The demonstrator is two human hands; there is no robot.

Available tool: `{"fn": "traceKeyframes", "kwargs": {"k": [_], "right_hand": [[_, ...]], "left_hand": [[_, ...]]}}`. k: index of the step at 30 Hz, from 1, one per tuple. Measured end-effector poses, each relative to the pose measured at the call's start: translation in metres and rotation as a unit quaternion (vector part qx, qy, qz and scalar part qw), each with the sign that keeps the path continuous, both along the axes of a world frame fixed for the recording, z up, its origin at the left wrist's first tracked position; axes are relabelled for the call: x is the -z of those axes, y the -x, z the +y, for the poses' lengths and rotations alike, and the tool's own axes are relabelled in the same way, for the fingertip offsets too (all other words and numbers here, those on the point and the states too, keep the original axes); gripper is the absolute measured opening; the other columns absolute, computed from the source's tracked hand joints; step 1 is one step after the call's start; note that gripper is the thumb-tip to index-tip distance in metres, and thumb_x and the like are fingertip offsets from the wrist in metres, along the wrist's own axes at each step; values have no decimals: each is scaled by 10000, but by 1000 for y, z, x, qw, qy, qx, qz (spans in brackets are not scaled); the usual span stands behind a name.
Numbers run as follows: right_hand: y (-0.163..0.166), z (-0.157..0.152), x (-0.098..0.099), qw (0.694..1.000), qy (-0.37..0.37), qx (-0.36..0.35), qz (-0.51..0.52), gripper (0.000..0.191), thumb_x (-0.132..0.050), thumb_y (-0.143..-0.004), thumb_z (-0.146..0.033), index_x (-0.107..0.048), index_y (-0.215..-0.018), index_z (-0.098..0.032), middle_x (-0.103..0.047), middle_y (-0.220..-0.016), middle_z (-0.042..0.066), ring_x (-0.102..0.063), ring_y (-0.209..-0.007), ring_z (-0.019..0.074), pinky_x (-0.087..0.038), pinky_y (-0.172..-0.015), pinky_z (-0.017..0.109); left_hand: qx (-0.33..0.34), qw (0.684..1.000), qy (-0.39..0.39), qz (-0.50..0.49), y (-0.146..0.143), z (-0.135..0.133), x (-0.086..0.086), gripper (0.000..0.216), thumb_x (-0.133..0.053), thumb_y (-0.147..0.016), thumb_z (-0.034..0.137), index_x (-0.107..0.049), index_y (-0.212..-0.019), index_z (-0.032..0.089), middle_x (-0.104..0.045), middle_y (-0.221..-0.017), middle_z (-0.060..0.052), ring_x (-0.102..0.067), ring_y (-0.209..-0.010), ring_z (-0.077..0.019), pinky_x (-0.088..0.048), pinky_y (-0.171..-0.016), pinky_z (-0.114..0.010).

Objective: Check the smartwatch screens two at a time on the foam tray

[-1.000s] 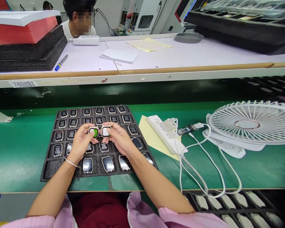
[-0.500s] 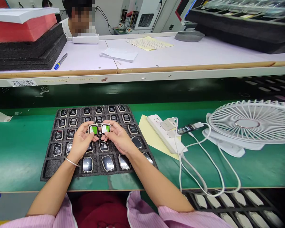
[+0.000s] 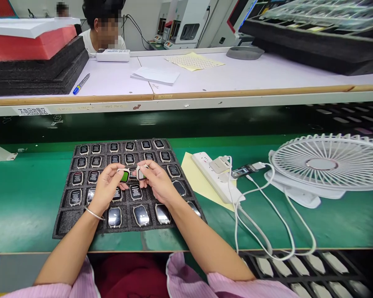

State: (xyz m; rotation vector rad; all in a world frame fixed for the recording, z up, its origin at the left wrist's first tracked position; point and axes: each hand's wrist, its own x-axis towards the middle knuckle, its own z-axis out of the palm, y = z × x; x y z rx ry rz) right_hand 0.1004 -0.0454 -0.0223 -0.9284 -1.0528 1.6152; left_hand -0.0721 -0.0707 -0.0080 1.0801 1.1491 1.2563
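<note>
A black foam tray [image 3: 65, 221] lies on the green bench and holds several small square watch bodies in its pockets. My left hand [image 3: 105, 188] is closed on one watch body with a lit green screen [image 3: 124, 175], held just above the tray's middle. Close beside it, my right hand [image 3: 157, 182] is closed on a second watch body [image 3: 140, 173], tilted so only part of its screen shows. The two pieces nearly touch. A thin bangle sits on my left wrist.
A white power strip [image 3: 217, 178] with plugged chargers and white cables [image 3: 267, 223] lies right of the tray on a yellow sheet. A white desk fan [image 3: 326, 165] stands further right. Another person sits behind the raised white shelf [image 3: 205, 78], which carries foam stacks, papers and a pen.
Both watch bodies have dropped slightly toward the tray and tilted, so their green screens show less than half a second ago. My hands stay in the same place.
</note>
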Motion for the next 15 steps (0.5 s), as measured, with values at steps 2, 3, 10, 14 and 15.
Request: {"fn": "traceKeyframes", "kwargs": {"k": [2, 3, 10, 14, 15], "right_hand": [[0, 0, 0, 1000, -5, 2, -2, 340, -738, -793, -466, -594, -985, -225, -701, -798, -12, -543, -494, 80, -378, -494, 238], [0, 0, 0, 1000, -7, 2, -1, 351, -754, -780, -448, -590, -999, -228, -707, -820, -9, -551, -503, 80, -385, -501, 239], [0, 0, -1, 1000, -20, -9, -1, 401, -748, -718, -224, -563, -1073, -245, -709, -959, 1, -588, -569, 84, -423, -551, 248], [1, 1, 0, 1000, -11, -4, 2, 453, -703, -670, -138, -557, -1084, -251, -700, -990, 0, -584, -575, 80, -434, -568, 248], [1, 1, 1, 1000, -9, -1, 4, 471, -695, -655, -121, -557, -1086, -253, -696, -988, -3, -583, -578, 80, -436, -571, 247]], "left_hand": [[-9, 1000, 1, -2, 0, 0, 0, 329, -683, -826, 437, -605, -1019, 182, -662, -859, 5, -656, -519, -97, -517, -498, -213], [-11, 1000, 2, -4, 0, 1, -1, 338, -686, -824, 435, -604, -1037, 185, -669, -877, 0, -662, -531, -99, -526, -511, -218], [4, 1000, 6, -19, -1, 0, -1, 417, -659, -794, 253, -565, -1197, 202, -688, -1090, -52, -724, -680, -130, -591, -683, -277], [5, 1000, 7, -18, -1, 0, 1, 489, -636, -746, 169, -552, -1227, 206, -671, -1138, -59, -740, -735, -144, -594, -734, -287], [6, 1000, 7, -18, -1, 1, 1, 512, -635, -732, 152, -550, -1234, 208, -668, -1151, -60, -742, -745, -145, -596, -745, -291]]}}
